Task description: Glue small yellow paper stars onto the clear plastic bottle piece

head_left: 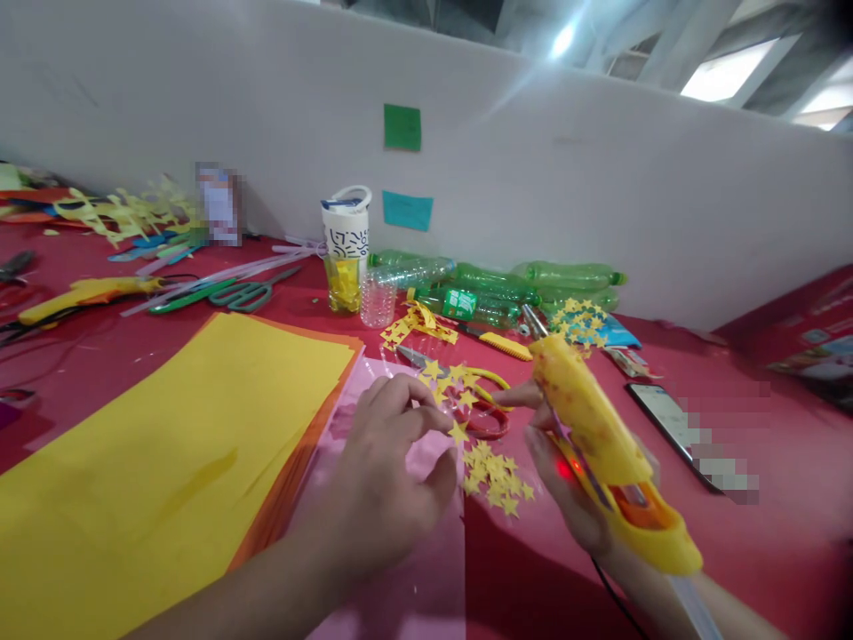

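Note:
My left hand [400, 471] is over the pink sheet [426, 551], its fingers bent and thumb apart. A yellow star [458, 433] is at its fingertips; whether they touch it is hard to tell. My right hand [566, 489] is wrapped round a yellow glue gun [593, 422], whose nozzle points up and to the left; a red light glows on it. Between the hands lies a pile of yellow paper stars [497, 476]. More stars [450, 382] lie over scissors with yellow and red handles [490, 422].
Yellow sheets [173, 453] lie on orange ones at left. Behind stand a patterned cup [346, 231] and a clear plastic cup [378, 302], beside green bottles [493, 283]. A phone [666, 422] lies right. Another glue gun [86, 295] and green scissors [246, 295] are at left.

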`<action>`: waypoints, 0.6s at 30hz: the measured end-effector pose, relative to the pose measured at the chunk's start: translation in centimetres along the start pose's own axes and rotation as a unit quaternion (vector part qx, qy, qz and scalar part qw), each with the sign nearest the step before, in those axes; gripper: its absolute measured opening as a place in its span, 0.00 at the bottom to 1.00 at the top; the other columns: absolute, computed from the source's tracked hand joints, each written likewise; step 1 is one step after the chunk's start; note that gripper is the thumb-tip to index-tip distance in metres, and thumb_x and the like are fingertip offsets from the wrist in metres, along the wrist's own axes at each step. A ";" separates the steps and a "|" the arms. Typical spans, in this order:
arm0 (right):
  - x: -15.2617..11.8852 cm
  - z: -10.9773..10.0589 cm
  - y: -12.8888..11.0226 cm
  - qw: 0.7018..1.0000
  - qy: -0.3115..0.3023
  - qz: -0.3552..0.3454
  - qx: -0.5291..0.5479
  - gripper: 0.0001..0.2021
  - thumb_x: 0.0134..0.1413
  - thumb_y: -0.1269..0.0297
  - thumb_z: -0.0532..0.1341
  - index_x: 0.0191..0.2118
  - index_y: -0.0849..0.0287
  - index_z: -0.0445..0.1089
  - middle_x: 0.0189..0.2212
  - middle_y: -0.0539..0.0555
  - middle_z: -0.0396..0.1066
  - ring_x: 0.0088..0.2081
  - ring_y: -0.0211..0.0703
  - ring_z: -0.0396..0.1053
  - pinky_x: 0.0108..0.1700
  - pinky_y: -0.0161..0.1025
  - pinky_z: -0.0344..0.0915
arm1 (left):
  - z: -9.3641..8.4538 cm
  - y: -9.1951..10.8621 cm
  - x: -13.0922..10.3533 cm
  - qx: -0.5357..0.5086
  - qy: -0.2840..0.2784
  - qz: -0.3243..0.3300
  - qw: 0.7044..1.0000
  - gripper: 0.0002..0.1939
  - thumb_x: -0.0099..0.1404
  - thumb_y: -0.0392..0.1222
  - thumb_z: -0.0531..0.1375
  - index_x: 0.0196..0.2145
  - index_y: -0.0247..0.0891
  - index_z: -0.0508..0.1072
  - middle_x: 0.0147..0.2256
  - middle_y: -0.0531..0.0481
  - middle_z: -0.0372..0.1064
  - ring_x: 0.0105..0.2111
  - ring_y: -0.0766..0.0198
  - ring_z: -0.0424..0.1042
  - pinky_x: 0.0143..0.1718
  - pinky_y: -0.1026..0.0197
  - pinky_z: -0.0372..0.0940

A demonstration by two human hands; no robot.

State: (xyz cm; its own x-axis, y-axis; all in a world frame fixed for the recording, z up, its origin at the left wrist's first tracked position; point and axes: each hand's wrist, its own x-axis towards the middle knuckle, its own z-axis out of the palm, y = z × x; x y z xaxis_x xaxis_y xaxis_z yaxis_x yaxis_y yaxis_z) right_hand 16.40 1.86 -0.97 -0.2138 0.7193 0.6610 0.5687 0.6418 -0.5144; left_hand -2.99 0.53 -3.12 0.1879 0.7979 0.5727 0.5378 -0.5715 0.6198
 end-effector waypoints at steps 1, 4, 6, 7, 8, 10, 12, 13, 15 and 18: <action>0.1 -0.1 0.1 1.000 0.003 -0.004 -0.004 0.10 0.51 0.72 0.58 0.38 0.50 0.70 0.36 0.50 0.76 0.43 0.49 0.71 0.57 0.56 0.58 | -0.3 0.1 0.1 0.035 -0.001 0.022 0.999 0.08 0.57 0.30 0.58 0.35 0.38 0.70 0.37 0.46 0.63 0.39 0.57 0.64 0.41 0.50 0.62; 0.3 -0.4 0.3 1.000 0.015 0.002 -0.013 0.08 0.53 0.71 0.57 0.36 0.52 0.69 0.37 0.51 0.75 0.45 0.48 0.70 0.56 0.53 0.59 | -1.0 0.3 0.4 0.139 0.000 0.079 0.987 0.04 0.56 0.35 0.59 0.32 0.36 0.72 0.37 0.43 0.64 0.38 0.54 0.62 0.39 0.48 0.59; 0.5 -0.5 0.5 1.000 0.026 0.007 -0.012 0.06 0.52 0.71 0.58 0.34 0.52 0.68 0.37 0.52 0.75 0.46 0.49 0.70 0.55 0.52 0.60 | -1.4 0.4 0.7 0.184 -0.007 0.093 0.979 0.04 0.57 0.37 0.59 0.30 0.36 0.73 0.37 0.42 0.65 0.37 0.53 0.63 0.39 0.47 0.58; 0.6 -0.5 0.5 1.000 0.026 0.010 -0.008 0.05 0.52 0.70 0.58 0.32 0.52 0.67 0.37 0.52 0.75 0.47 0.50 0.69 0.54 0.51 0.61 | -1.5 0.4 0.9 0.197 -0.009 0.096 0.976 0.04 0.57 0.38 0.59 0.29 0.36 0.73 0.37 0.41 0.66 0.37 0.52 0.63 0.39 0.47 0.58; 0.7 -0.6 0.6 1.000 0.025 0.019 -0.002 0.04 0.52 0.70 0.58 0.31 0.53 0.66 0.37 0.53 0.75 0.46 0.50 0.70 0.51 0.50 0.63 | -1.6 0.5 1.0 0.205 -0.008 0.098 0.974 0.04 0.57 0.38 0.59 0.28 0.36 0.73 0.37 0.41 0.66 0.37 0.52 0.63 0.39 0.47 0.58; 1.0 -0.6 0.6 0.997 0.019 0.066 0.025 0.03 0.51 0.69 0.59 0.29 0.53 0.64 0.37 0.53 0.75 0.42 0.48 0.72 0.44 0.46 0.68 | -1.8 0.6 1.2 0.211 -0.011 0.099 0.972 0.05 0.57 0.39 0.59 0.27 0.36 0.73 0.36 0.42 0.67 0.37 0.53 0.63 0.39 0.48 0.58; 1.3 -0.6 0.8 0.988 0.008 0.133 0.074 0.03 0.50 0.67 0.60 0.29 0.54 0.64 0.37 0.53 0.75 0.37 0.47 0.73 0.38 0.43 0.70 | -2.1 0.6 1.3 0.197 -0.014 0.101 0.975 0.05 0.58 0.38 0.59 0.27 0.35 0.72 0.35 0.43 0.67 0.36 0.54 0.64 0.39 0.48 0.58; 1.5 -0.5 1.0 0.982 0.007 0.160 0.103 0.03 0.50 0.66 0.60 0.29 0.54 0.63 0.37 0.53 0.76 0.36 0.46 0.74 0.36 0.43 0.70 | -2.3 0.7 1.3 0.181 -0.011 0.100 0.978 0.04 0.58 0.38 0.59 0.28 0.35 0.72 0.35 0.43 0.66 0.36 0.55 0.64 0.40 0.49 0.58; 1.8 0.0 1.8 0.966 0.000 0.205 0.155 0.04 0.50 0.64 0.60 0.28 0.55 0.64 0.37 0.53 0.76 0.38 0.47 0.74 0.38 0.43 0.70 | -2.8 0.7 1.5 0.135 -0.001 0.086 0.987 0.03 0.58 0.36 0.59 0.31 0.35 0.72 0.35 0.44 0.66 0.37 0.56 0.64 0.40 0.51 0.60; 1.8 0.9 3.7 0.943 -0.031 0.268 0.195 0.04 0.49 0.62 0.60 0.31 0.55 0.67 0.39 0.54 0.76 0.41 0.47 0.73 0.42 0.43 0.69 | -3.8 0.5 2.1 0.073 0.009 0.035 0.997 0.03 0.60 0.35 0.57 0.32 0.36 0.70 0.35 0.47 0.65 0.38 0.60 0.65 0.40 0.56 0.61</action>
State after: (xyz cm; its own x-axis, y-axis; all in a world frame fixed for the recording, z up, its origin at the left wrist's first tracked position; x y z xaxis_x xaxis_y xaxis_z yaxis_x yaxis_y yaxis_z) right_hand 17.41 5.81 -2.18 -0.0315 0.9744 0.2228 0.2751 0.2228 -0.9353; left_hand -5.46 1.18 0.50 0.2153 0.7529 0.6220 0.6380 -0.5906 0.4941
